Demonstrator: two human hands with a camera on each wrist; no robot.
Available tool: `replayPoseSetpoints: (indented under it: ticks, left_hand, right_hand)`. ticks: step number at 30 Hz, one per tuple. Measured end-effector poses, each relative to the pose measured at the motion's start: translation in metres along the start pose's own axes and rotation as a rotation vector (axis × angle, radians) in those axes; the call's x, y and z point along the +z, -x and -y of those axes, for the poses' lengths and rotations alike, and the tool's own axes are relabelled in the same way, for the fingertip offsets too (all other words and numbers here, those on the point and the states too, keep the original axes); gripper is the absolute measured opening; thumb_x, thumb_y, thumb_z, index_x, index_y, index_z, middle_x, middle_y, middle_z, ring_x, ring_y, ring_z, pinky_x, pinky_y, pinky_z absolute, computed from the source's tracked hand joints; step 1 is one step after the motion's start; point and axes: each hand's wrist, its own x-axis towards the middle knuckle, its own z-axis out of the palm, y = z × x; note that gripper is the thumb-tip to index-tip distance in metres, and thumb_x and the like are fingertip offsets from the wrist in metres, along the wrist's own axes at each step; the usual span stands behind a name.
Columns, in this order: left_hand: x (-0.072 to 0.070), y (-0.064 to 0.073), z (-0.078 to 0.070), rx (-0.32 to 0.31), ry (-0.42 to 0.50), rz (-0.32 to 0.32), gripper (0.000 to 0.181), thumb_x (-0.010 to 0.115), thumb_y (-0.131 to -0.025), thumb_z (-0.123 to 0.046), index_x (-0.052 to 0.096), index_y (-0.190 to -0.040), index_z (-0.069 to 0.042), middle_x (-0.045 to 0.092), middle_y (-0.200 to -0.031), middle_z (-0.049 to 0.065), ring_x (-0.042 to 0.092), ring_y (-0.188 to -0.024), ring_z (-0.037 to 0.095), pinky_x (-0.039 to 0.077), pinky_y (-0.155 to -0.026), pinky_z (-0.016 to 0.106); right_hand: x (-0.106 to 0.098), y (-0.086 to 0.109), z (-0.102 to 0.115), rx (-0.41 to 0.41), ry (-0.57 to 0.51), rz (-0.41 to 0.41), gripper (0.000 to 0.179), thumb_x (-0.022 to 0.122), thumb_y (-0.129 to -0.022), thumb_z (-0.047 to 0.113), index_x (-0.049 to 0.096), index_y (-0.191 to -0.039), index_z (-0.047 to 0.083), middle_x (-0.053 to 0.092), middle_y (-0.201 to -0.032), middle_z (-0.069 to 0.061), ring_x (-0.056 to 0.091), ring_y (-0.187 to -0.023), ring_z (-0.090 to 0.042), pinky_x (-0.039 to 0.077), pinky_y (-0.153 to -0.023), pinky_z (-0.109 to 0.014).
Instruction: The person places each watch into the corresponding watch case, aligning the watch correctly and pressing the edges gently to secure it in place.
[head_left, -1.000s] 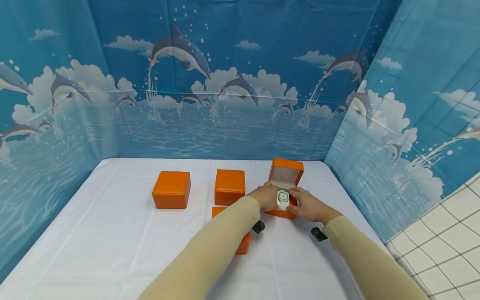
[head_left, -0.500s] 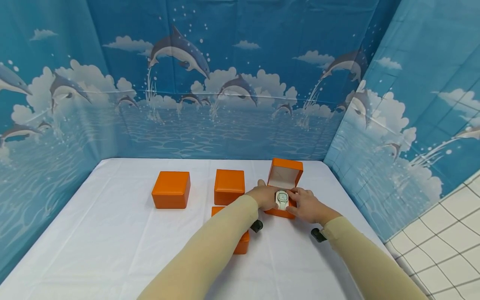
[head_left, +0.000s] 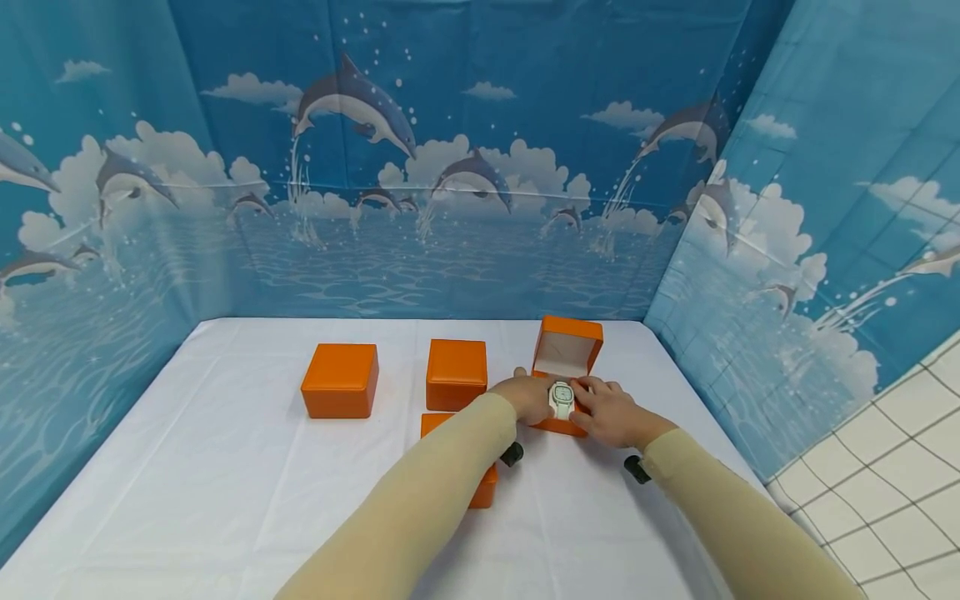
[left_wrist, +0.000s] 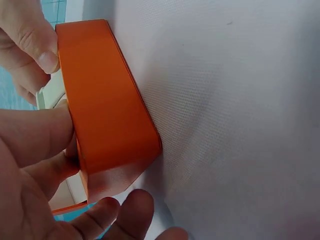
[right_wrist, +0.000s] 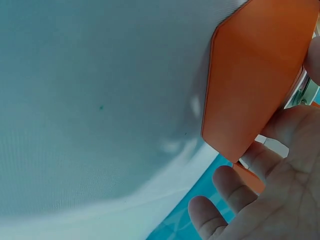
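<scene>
A white wristwatch point(head_left: 561, 398) sits in an orange box point(head_left: 567, 348) whose lid stands raised, at the right of the table. My left hand point(head_left: 527, 397) is at the watch's left side, and my right hand point(head_left: 611, 414) is at its right. Thumb and forefinger of each hand reach inside the box and pinch at the watch's sides. In the left wrist view the box's front wall point(left_wrist: 102, 100) hides most of the watch. Seen from the right wrist, the box wall point(right_wrist: 257, 75) covers the fingertips' contact; the other fingers stay outside.
Two closed orange boxes, one at left point(head_left: 340, 381) and one in the middle point(head_left: 456, 374), stand on the white tablecloth point(head_left: 225, 467). Another orange box point(head_left: 482, 492) is partly hidden under the left forearm. A dolphin-print curtain point(head_left: 420, 275) hangs behind the table.
Both hands keep their places at the watch in the box. The left hand has shifted very slightly, and its fingers have changed pose a little. The head view has moved slightly.
</scene>
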Motion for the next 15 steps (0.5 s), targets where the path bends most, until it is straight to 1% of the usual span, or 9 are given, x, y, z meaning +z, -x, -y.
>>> replayPoseSetpoints:
  ticks: [3,5,6,7,10,12,13,14,15]
  left_hand:
    - [0.0016,-0.0013,0.0004,0.006,-0.011,0.004,0.066,0.069,-0.102,-0.036,0.039,-0.161,-0.047,0.06,-0.142,0.005,0.043,-0.121,0.022,0.052,-0.074,0.029]
    - [0.0017,-0.0026,0.0002,-0.004,-0.001,0.005,0.065,0.069,-0.102,-0.036,0.041,-0.16,-0.046,0.058,-0.141,0.007,0.045,-0.117,0.021,0.051,-0.074,0.029]
    - [0.0021,-0.0037,0.0002,-0.011,0.01,0.01,0.066,0.069,-0.102,-0.035,0.04,-0.16,-0.046,0.055,-0.143,0.009,0.05,-0.112,0.021,0.051,-0.073,0.03]
    - [0.0019,-0.0029,0.0,-0.01,0.026,0.014,0.066,0.068,-0.102,-0.033,0.04,-0.16,-0.047,0.053,-0.147,0.01,0.051,-0.113,0.022,0.051,-0.073,0.03]
    - [0.0017,-0.0019,-0.0006,-0.012,0.055,0.029,0.067,0.068,-0.103,-0.03,0.038,-0.16,-0.049,0.048,-0.151,0.012,0.056,-0.104,0.021,0.052,-0.069,0.029]
    - [0.0017,-0.0008,-0.0009,-0.01,0.069,0.037,0.069,0.067,-0.103,-0.027,0.037,-0.16,-0.051,0.046,-0.158,0.012,0.058,-0.102,0.022,0.052,-0.066,0.029]
    - [0.0016,0.0002,-0.0009,-0.007,0.075,0.035,0.069,0.067,-0.103,-0.027,0.037,-0.16,-0.05,0.047,-0.158,0.012,0.056,-0.105,0.022,0.052,-0.066,0.029]
    - [0.0019,-0.0006,-0.0005,-0.014,0.071,0.033,0.068,0.068,-0.103,-0.028,0.038,-0.16,-0.051,0.048,-0.155,0.012,0.055,-0.102,0.022,0.052,-0.066,0.029]
    - [0.0022,-0.0005,-0.0002,-0.012,0.064,0.028,0.067,0.067,-0.103,-0.031,0.038,-0.159,-0.052,0.049,-0.156,0.011,0.054,-0.106,0.022,0.051,-0.067,0.029]
  right_hand:
    - [-0.0001,-0.0007,0.0021,0.009,0.005,0.009,0.075,0.054,-0.107,0.045,0.03,-0.165,0.003,0.028,-0.167,-0.024,0.036,-0.138,-0.051,0.036,-0.117,-0.067]
    - [-0.0003,-0.0009,0.0026,0.014,0.007,0.011,0.075,0.055,-0.107,0.044,0.03,-0.165,0.004,0.028,-0.167,-0.024,0.036,-0.139,-0.05,0.037,-0.117,-0.067]
    - [-0.0004,-0.001,0.0027,0.017,0.005,0.013,0.075,0.055,-0.107,0.043,0.03,-0.165,0.004,0.029,-0.167,-0.024,0.036,-0.139,-0.05,0.037,-0.117,-0.066]
    - [-0.0009,-0.001,0.0028,0.019,0.003,0.013,0.075,0.056,-0.107,0.043,0.03,-0.165,0.004,0.029,-0.167,-0.024,0.036,-0.138,-0.049,0.037,-0.117,-0.066]
    - [-0.0018,-0.0013,0.0032,0.025,-0.009,0.017,0.075,0.057,-0.107,0.043,0.03,-0.165,0.003,0.029,-0.166,-0.024,0.037,-0.137,-0.048,0.038,-0.116,-0.066]
    - [-0.0021,-0.0016,0.0035,0.027,-0.016,0.017,0.076,0.057,-0.106,0.043,0.031,-0.165,0.003,0.03,-0.165,-0.024,0.038,-0.136,-0.047,0.039,-0.116,-0.065]
    - [-0.002,-0.0019,0.0035,0.027,-0.015,0.016,0.076,0.057,-0.106,0.043,0.031,-0.165,0.003,0.03,-0.165,-0.024,0.038,-0.136,-0.047,0.039,-0.115,-0.065]
    - [-0.0019,-0.002,0.0034,0.025,-0.016,0.016,0.076,0.057,-0.106,0.043,0.031,-0.165,0.003,0.03,-0.165,-0.025,0.038,-0.135,-0.047,0.04,-0.115,-0.065]
    - [-0.0017,-0.0023,0.0032,0.022,-0.015,0.016,0.075,0.057,-0.106,0.043,0.031,-0.165,0.003,0.031,-0.164,-0.025,0.039,-0.134,-0.046,0.04,-0.114,-0.064]
